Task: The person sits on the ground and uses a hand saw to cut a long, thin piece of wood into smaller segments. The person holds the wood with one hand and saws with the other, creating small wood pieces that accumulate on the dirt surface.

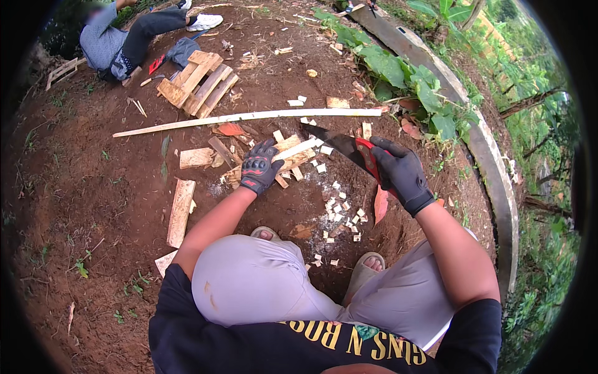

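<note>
Gloved left hand point(260, 166) closed around wood stick point(298, 148), pinned on wood block point(288, 163). Gloved right hand point(402, 173) clenched on red-handled machete point(341, 144), blade tip just beside stick. Wood chips point(339, 209) scattered near block on dirt ground point(112, 206).

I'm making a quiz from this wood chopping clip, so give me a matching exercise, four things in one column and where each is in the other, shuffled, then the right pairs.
Things:
1. Left hand
2. Right hand
3. Long pale stick
4. Small pale wood chips

Places or states:
A. Scattered on the soil in front of the sandalled feet
B. Gloved, gripping the red handle of a dark-bladed knife
C. Lying flat on the ground beyond both hands
D. Gloved, steadying a short piece of wood

Pairs: 1-D, 2-B, 3-C, 4-A
</note>
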Demonstrator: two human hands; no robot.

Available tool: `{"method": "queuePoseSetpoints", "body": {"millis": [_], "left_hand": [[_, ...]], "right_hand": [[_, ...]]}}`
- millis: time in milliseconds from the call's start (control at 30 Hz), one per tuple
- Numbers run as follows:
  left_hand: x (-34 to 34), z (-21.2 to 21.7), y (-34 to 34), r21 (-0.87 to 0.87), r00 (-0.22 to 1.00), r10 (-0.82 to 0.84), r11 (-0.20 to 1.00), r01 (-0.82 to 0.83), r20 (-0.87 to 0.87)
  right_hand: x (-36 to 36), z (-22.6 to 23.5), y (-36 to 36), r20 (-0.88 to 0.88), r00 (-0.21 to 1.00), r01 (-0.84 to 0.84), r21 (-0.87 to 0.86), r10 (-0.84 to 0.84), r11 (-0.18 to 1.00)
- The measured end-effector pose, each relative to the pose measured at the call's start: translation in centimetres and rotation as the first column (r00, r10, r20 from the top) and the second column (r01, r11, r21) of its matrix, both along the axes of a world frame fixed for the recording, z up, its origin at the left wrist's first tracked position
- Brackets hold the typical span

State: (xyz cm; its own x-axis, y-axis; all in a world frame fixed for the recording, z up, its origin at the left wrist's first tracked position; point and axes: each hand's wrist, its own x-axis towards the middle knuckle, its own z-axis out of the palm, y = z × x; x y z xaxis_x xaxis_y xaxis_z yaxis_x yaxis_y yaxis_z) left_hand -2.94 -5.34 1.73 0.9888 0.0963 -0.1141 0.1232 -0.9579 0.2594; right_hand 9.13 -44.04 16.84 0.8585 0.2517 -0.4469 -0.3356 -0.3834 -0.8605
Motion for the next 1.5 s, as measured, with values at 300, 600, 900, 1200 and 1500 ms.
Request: {"method": "queuePoseSetpoints", "body": {"millis": [300,600,900,1200,1500], "left_hand": [[0.2,-0.4,0.3,-0.019,1.0,0.02,1.0,-0.02,-0.02],[1.0,2.7,-0.2,0.037,0.991,-0.114,0.993,0.111,0.073],[2.5,1.6,-1.3,0.164,0.902,-0.388,0.893,0.418,-0.186],[1.4,-0.9,-3.4,0.23,0.977,-0.193,0.95,0.209,-0.089],[0.9,-2.7,-3.4,0.024,0.992,-0.063,0.998,0.061,0.106]], "right_hand": [[1.2,0.1,-0.2,0.129,0.991,0.015,0.039,-0.02,0.999],[0.4,5.9,0.5,0.043,0.999,-0.017,-0.085,0.02,0.996],[-0.9,4.9,1.1,0.197,0.975,-0.083,-0.094,0.1,0.992],[-1.0,7.0,2.2,0.043,0.995,-0.08,-0.147,0.087,0.986],[-1.7,6.1,3.9,0.208,0.954,-0.19,-0.138,0.216,0.972]]}}
